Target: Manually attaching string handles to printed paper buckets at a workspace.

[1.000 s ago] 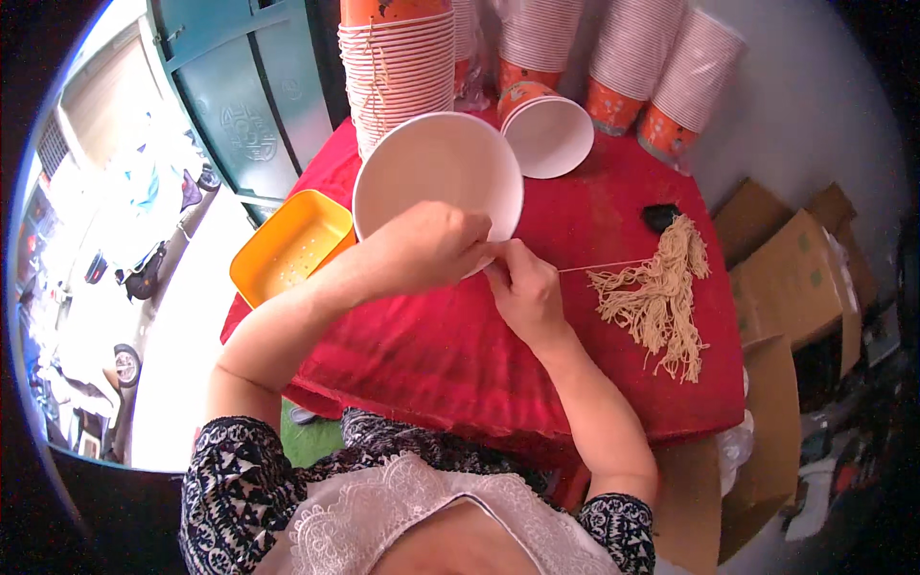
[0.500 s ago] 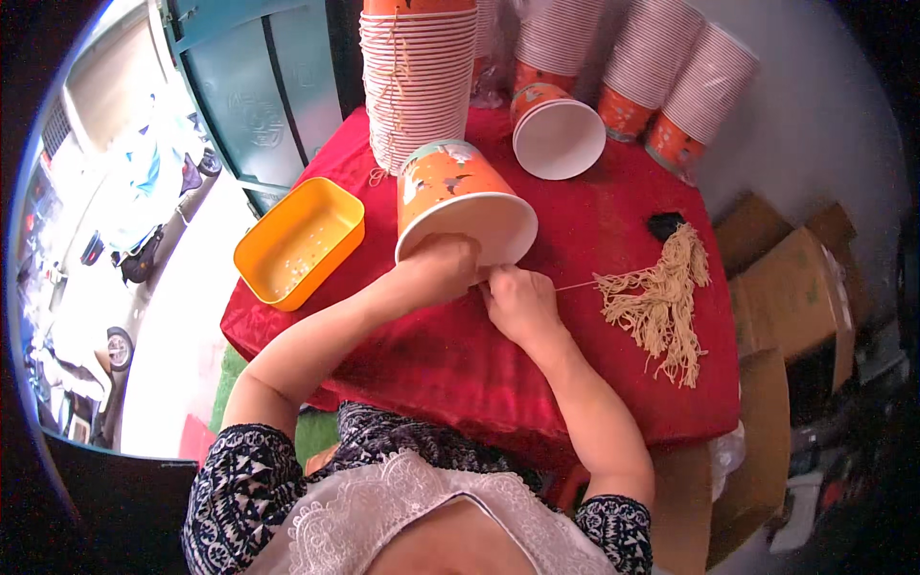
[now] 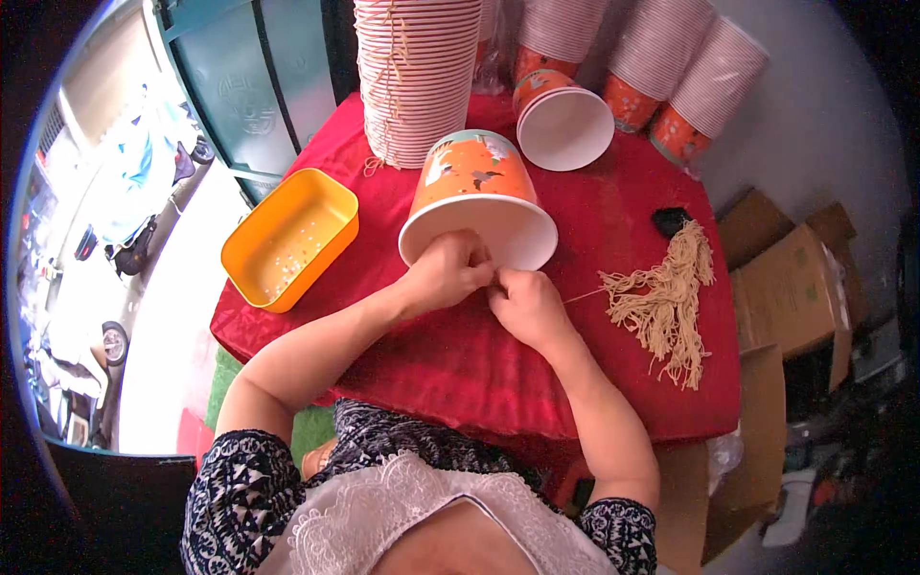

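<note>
An orange paper bucket point(image 3: 476, 171) with printed birds lies tipped on the red cloth, its white opening facing me. At the lower part of its rim my left hand point(image 3: 448, 266) is closed, fingertips pinched together in front of the opening; what they grip is too small to make out. Right beside it, almost touching, my right hand point(image 3: 529, 305) pinches a thin beige string point(image 3: 586, 296). That string runs off to the right toward a loose bundle of beige strings point(image 3: 676, 297), which has a black piece at its top end.
A yellow tray point(image 3: 335, 240) with small white bits inside stands at the left. Behind the bucket rises a tall stack of paper buckets point(image 3: 417, 86). Another bucket point(image 3: 565, 129) lies on its side, and wrapped stacks point(image 3: 661, 57) lean by the wall. Cardboard boxes point(image 3: 791, 297) sit at the right.
My left hand has drawn back a little from inside the bucket, and its fingers now show. The bucket has shifted slightly right and turned a little. The view has also moved slightly.
</note>
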A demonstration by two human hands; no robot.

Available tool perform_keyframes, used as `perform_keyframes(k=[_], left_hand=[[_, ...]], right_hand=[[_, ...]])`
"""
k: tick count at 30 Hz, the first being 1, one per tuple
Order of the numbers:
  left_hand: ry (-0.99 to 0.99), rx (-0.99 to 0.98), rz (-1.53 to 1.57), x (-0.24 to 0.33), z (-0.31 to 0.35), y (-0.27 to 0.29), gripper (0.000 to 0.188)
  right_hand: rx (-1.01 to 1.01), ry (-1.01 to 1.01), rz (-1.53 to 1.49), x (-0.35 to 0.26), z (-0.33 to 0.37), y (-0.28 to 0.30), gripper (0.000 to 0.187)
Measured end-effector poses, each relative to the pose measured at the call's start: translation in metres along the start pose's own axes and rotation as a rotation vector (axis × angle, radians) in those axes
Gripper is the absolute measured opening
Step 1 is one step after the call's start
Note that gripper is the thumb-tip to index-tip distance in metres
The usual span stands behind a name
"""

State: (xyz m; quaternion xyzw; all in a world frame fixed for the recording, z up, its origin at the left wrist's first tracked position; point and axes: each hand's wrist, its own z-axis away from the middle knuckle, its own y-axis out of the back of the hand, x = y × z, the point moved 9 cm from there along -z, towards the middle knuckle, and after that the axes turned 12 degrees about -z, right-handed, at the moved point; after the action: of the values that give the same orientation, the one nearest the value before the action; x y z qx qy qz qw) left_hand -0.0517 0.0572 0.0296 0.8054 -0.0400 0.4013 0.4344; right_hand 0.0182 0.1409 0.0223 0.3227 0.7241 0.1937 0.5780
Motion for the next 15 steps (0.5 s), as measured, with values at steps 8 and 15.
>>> perform_keyframes(k=[8,15], left_hand=[[0.270,-0.144,0.237,-0.011,0.005,-0.007,0.019],[0.328,-0.134,0.294,-0.017,0.004,-0.008,0.018]], right_hand=[[-0.222,-0.116,-0.302,0.020,-0.003,-0.006,0.018],[-0.221,-0.191,-0.441,0.025,-0.002,0.002,0.028]])
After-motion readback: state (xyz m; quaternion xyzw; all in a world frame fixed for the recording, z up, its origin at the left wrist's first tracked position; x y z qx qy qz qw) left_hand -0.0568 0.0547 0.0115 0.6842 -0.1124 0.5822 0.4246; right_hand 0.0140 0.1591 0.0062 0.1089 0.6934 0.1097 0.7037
